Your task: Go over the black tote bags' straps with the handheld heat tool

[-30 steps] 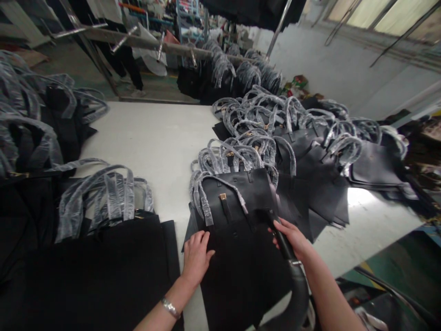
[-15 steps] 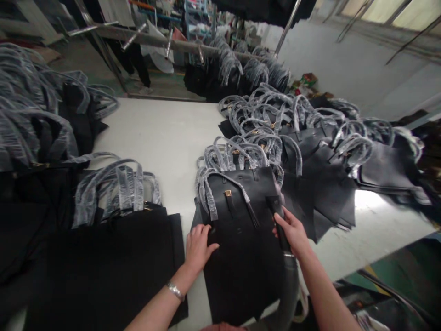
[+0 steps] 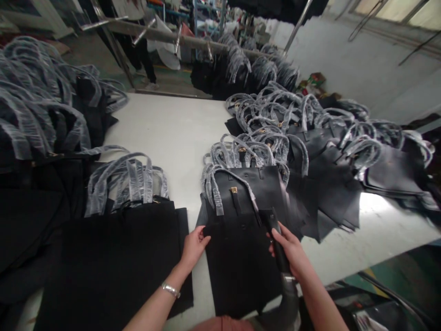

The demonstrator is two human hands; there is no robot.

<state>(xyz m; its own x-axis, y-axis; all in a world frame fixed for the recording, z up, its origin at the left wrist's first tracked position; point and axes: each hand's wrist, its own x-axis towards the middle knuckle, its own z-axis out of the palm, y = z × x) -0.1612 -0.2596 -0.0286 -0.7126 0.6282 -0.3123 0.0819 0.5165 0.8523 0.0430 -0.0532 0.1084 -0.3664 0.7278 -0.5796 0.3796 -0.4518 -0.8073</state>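
Observation:
A black leather handbag [image 3: 241, 243] with plastic-wrapped handles and a gold clasp lies flat on top of a stack at the near edge of the white table [image 3: 165, 133]. My left hand [image 3: 193, 246] grips its left edge, thumb on top. My right hand [image 3: 291, 250] holds a black nozzle [image 3: 274, 230] on a grey hose [image 3: 287, 299], with the tip pressed on the bag's face right of the strap.
More black bags with wrapped handles lie fanned out to the right [image 3: 320, 151], piled at the far left [image 3: 41, 119] and stacked at near left [image 3: 113, 248]. A metal rack [image 3: 161, 34] with hanging bags stands behind the table. A person's legs [image 3: 143, 50] show beyond it.
The nozzle in my right hand has slid down and left across the bag's face. My left hand has shifted from lying flat on the bag to gripping its left edge. The view tilted slightly.

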